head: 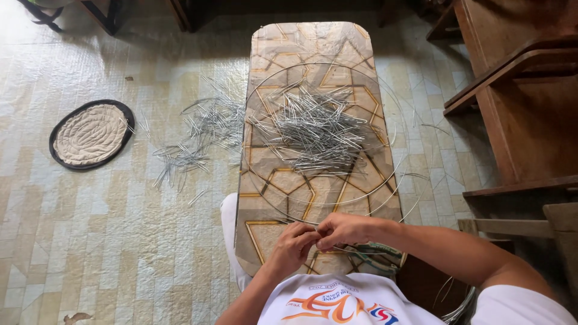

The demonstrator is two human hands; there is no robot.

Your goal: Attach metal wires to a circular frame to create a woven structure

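Both hands, left hand and right hand, pinch the wire ring at its lower-centre edge; wire pile lies above.

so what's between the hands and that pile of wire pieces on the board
In the head view, a bare stretch of the patterned board lies between the hands and the wire pile, crossed only by the near arc of the large wire hoop.

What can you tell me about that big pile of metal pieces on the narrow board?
The pile of wire pieces is a loose tangle of short, thin, silvery lengths, many bent like hairpins, crossing every way. It lies on the far half of the patterned board, inside large thin wire hoops. No hand touches it; a smaller scatter lies on the floor.
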